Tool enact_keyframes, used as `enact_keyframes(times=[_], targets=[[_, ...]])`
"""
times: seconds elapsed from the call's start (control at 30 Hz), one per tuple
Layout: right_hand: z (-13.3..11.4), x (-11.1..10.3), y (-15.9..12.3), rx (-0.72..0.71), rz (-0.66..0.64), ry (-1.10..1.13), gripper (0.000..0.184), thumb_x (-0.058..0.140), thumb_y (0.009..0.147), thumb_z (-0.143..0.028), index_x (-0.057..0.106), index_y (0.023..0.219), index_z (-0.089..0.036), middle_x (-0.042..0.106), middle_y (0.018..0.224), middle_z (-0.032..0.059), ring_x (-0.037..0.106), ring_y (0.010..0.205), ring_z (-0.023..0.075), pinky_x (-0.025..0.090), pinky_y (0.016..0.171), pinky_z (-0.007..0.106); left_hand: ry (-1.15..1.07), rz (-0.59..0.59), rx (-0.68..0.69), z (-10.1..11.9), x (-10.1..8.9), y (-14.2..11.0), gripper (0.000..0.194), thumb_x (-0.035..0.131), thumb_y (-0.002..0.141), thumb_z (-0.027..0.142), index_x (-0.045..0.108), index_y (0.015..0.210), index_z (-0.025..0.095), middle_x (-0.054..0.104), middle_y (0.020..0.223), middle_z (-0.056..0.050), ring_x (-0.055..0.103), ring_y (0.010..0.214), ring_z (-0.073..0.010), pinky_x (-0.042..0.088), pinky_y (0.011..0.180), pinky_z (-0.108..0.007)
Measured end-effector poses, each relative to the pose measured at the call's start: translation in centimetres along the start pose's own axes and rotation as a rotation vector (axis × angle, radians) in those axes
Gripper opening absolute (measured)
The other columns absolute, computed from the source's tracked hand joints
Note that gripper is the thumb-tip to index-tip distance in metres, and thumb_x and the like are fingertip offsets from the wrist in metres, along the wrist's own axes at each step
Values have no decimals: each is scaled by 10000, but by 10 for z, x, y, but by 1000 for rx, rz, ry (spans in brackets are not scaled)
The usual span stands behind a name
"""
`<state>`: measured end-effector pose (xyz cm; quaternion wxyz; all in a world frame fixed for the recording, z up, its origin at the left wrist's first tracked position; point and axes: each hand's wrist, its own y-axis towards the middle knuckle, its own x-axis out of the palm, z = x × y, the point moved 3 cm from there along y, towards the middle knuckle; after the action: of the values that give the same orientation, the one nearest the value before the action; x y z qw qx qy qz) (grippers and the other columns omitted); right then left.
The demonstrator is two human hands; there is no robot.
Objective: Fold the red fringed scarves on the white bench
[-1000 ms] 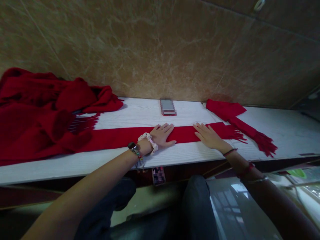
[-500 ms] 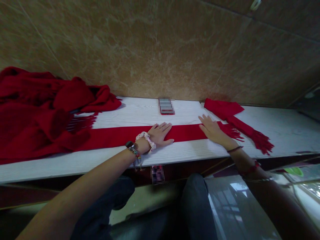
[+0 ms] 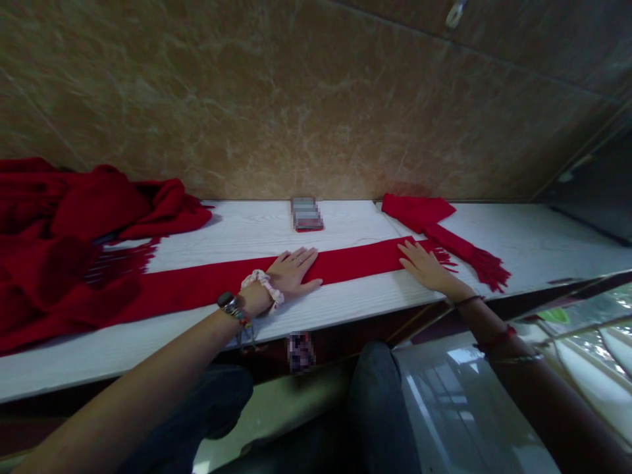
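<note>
The left hand [image 3: 292, 271] and right hand [image 3: 423, 264] rest flat, gripping nothing, on the red scarf [image 3: 356, 263] along the white counter [image 3: 340, 306], the scarf's left end lost in a cut-off red heap [image 3: 93, 207], a nearby object [image 3: 307, 214] pixelated.

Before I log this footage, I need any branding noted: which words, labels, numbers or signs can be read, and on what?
No readable text.
Red-edged rectangular item near the wall: pixelated, unreadable.
Patterned item below the tabletop edge: pixelated, unreadable.
Wristwatch: face too dark and small to read.
Flat red scarf: no lettering visible.
</note>
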<state>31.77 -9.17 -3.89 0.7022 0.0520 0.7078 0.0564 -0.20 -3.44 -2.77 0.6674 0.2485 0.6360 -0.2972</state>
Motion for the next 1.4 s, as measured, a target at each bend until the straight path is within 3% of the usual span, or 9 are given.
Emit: enact_keyframes(times=[0.1, 0.2, 0.27, 0.33, 0.43, 0.67, 0.83, 1.07, 1.4], targets=[[33, -8, -3, 46, 23, 8, 492, 288, 891, -280, 437, 1303, -59, 438, 1340, 194, 375, 1258, 302, 327, 1009, 485, 11, -20, -22, 1, -2, -1, 685, 292, 844, 520, 216, 1408, 139, 216, 1465, -79, 196, 1344, -246, 177, 1078, -448], [53, -19, -7, 34, 120, 41, 464, 319, 860, -248, 498, 1261, -98, 501, 1292, 167, 428, 1225, 280, 339, 1019, 448, 16, -58, -36, 2, -7, -1, 698, 295, 843, 515, 206, 1410, 118, 204, 1467, -92, 185, 1346, -248, 178, 1076, -446], [54, -26, -11, -9, 163, 86, 452, 350, 838, -258, 523, 1236, -132, 539, 1260, 134, 474, 1188, 264, 360, 1011, 442, 14, -105, -34, 3, -10, 1, 708, 301, 840, 527, 212, 1407, 113, 202, 1465, -111, 184, 1346, -257, 186, 1071, -449], [43, -29, -13, -63, 146, 120, 450, 369, 828, -281, 533, 1224, -144, 562, 1238, 111, 502, 1160, 249, 369, 1007, 440, 10, -147, -41, 4, -13, 6, 710, 296, 840, 548, 218, 1406, 127, 203, 1465, -119, 177, 1347, -262, 185, 1066, -460], [8, -30, -12, -161, 99, 162, 448, 368, 842, -292, 517, 1240, -151, 523, 1287, 95, 433, 1226, 234, 333, 1034, 448, -2, -156, -42, 4, -14, 16, 699, 277, 849, 568, 208, 1411, 159, 182, 1473, -107, 158, 1353, -258, 185, 1062, -470], [-90, -19, 15, -357, 74, 204, 482, 336, 897, -334, 416, 1322, -122, 376, 1405, 114, 259, 1328, 221, 248, 1074, 443, 35, -40, 3, 4, 0, 23, 600, 268, 892, 490, 254, 1400, 171, 196, 1474, -87, 168, 1351, -242, 197, 1063, -451], [-132, -3, 27, -428, 14, 174, 499, 315, 906, -353, 401, 1332, -109, 370, 1406, 126, 270, 1323, 221, 257, 1067, 426, 13, -13, -10, 4, 3, 20, 598, 276, 897, 485, 261, 1396, 157, 223, 1467, -82, 191, 1346, -229, 191, 1073, -433], [-138, 2, 19, -384, 22, 93, 503, 272, 911, -321, 383, 1340, -81, 351, 1414, 122, 294, 1312, 214, 230, 1074, 419, 16, -20, -78, -16, 4, 2, 625, 279, 892, 518, 259, 1399, 153, 223, 1467, -72, 195, 1343, -243, 195, 1073, -433], [-132, 9, 20, -409, 51, 101, 484, 257, 906, -277, 381, 1336, -93, 375, 1398, 142, 315, 1302, 227, 259, 1059, 456, 58, -5, -222, -69, 1, -60, 589, 272, 905, 480, 251, 1405, 168, 234, 1464, -63, 207, 1339, -248, 202, 1070, -441]])
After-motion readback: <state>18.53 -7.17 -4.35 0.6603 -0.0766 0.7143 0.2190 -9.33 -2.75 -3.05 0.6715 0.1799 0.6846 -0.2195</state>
